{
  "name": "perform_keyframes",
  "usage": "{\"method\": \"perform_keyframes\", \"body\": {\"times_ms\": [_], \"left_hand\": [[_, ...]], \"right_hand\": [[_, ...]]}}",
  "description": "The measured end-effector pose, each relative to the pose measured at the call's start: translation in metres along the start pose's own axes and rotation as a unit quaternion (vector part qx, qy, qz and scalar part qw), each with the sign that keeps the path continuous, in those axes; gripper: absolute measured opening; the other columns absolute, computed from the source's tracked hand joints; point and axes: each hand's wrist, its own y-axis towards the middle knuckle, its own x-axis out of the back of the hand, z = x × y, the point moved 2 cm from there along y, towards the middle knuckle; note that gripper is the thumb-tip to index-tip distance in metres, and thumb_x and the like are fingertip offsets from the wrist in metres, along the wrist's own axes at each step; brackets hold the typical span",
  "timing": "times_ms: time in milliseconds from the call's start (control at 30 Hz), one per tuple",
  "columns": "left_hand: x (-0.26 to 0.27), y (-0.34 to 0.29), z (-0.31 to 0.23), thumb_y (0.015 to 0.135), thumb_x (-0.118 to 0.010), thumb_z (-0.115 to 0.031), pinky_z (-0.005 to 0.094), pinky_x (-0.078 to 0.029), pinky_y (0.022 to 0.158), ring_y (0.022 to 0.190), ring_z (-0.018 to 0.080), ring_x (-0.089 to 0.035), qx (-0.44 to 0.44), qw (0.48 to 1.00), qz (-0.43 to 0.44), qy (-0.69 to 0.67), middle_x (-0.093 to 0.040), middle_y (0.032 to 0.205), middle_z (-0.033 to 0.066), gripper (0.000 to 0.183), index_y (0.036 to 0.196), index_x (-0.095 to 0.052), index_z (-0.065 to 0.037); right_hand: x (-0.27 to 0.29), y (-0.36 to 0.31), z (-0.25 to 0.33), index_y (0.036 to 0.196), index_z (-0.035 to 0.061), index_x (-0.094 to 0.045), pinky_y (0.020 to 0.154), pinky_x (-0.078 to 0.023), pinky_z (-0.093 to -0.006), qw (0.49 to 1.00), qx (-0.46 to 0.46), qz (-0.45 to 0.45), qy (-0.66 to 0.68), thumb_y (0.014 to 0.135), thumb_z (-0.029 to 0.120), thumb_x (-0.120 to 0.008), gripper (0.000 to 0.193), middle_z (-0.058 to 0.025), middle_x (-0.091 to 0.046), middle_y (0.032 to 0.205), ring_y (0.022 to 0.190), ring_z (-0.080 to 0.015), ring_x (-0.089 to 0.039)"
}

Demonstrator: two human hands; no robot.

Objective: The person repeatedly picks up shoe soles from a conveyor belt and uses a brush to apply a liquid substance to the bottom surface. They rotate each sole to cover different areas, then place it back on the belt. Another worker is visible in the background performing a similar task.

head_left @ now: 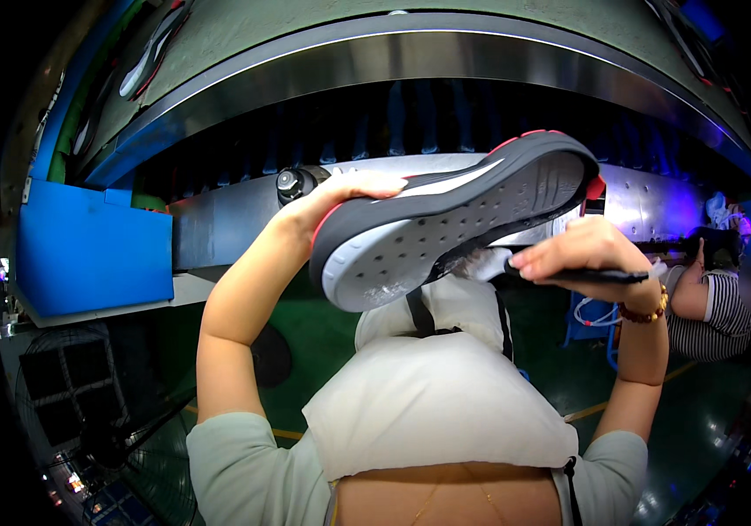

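A shoe sole [454, 228], with a grey inner face dotted with small holes, a dark rim and red and white trim, is held up tilted before me. My left hand [336, 195] grips it at its left end, thumb along the upper side wall. A glossy wet-looking patch shows on the inner face near that end. My right hand [588, 252] is closed round the black handle of a brush [486, 263]. Its pale bristles are at the near edge of the sole, by the middle; whether they touch is hard to tell.
Beyond the sole runs a greenish belt [305, 48] with a metal front edge. More soles [149, 61] lie on it at far left and far right. A dark round knob [292, 182] sits on the metal shelf, beside a blue box [95, 250]. Another person [715, 320] in stripes is at right.
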Motion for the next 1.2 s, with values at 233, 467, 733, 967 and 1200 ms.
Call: {"method": "perform_keyframes", "body": {"times_ms": [233, 467, 733, 967, 1200], "left_hand": [[0.041, 0.010, 0.013, 0.069, -0.060, -0.023, 0.0319, -0.048, 0.070, 0.073, 0.0203, -0.059, -0.034, 0.987, 0.119, -0.106, -0.062, 0.088, 0.0105, 0.037, 0.100, -0.059, -0.003], [0.078, 0.006, 0.026, 0.070, -0.057, -0.024, 0.0338, -0.048, 0.073, 0.077, 0.0236, -0.060, -0.048, 0.990, 0.026, -0.129, -0.062, 0.092, 0.0138, 0.040, 0.102, -0.058, 0.000], [0.092, 0.000, 0.026, 0.070, -0.056, -0.024, 0.0340, -0.048, 0.074, 0.078, 0.0240, -0.060, -0.063, 0.988, 0.003, -0.138, -0.061, 0.093, 0.0142, 0.040, 0.102, -0.058, 0.000], [0.097, -0.002, 0.025, 0.070, -0.055, -0.024, 0.0341, -0.048, 0.074, 0.079, 0.0244, -0.061, -0.072, 0.987, -0.004, -0.145, -0.061, 0.094, 0.0146, 0.040, 0.102, -0.058, 0.000], [0.094, -0.014, 0.020, 0.071, -0.055, -0.024, 0.0342, -0.048, 0.075, 0.080, 0.0247, -0.061, -0.085, 0.985, -0.012, -0.151, -0.061, 0.095, 0.0151, 0.040, 0.102, -0.058, 0.000]], "right_hand": [[-0.003, -0.011, -0.014, 0.085, 0.0007, -0.062, 0.075, -0.049, -0.0293, 0.991, -0.015, -0.105, 0.084, 0.066, -0.006, -0.065, 0.021, -0.0131, -0.063, 0.094, 0.087, -0.0221, -0.062], [0.002, -0.017, -0.013, 0.083, 0.0015, -0.062, 0.074, -0.049, -0.0297, 0.982, -0.015, -0.184, 0.028, 0.065, -0.005, -0.067, 0.020, -0.0134, -0.063, 0.090, 0.083, -0.0235, -0.062], [0.002, -0.028, -0.006, 0.084, 0.0015, -0.063, 0.075, -0.049, -0.0284, 0.977, -0.034, -0.200, 0.063, 0.066, -0.005, -0.066, 0.019, -0.0123, -0.064, 0.091, 0.085, -0.0216, -0.062], [0.018, -0.026, 0.001, 0.080, 0.0034, -0.064, 0.061, -0.047, -0.0249, 0.996, -0.033, -0.071, 0.030, 0.063, -0.002, -0.068, 0.018, -0.0136, -0.064, 0.087, 0.078, -0.0209, -0.064], [0.029, -0.029, -0.019, 0.083, 0.0002, -0.063, 0.071, -0.049, -0.0290, 0.998, -0.043, -0.043, -0.010, 0.066, 0.002, -0.066, 0.017, -0.0137, -0.064, 0.089, 0.082, -0.0252, -0.063]]}}
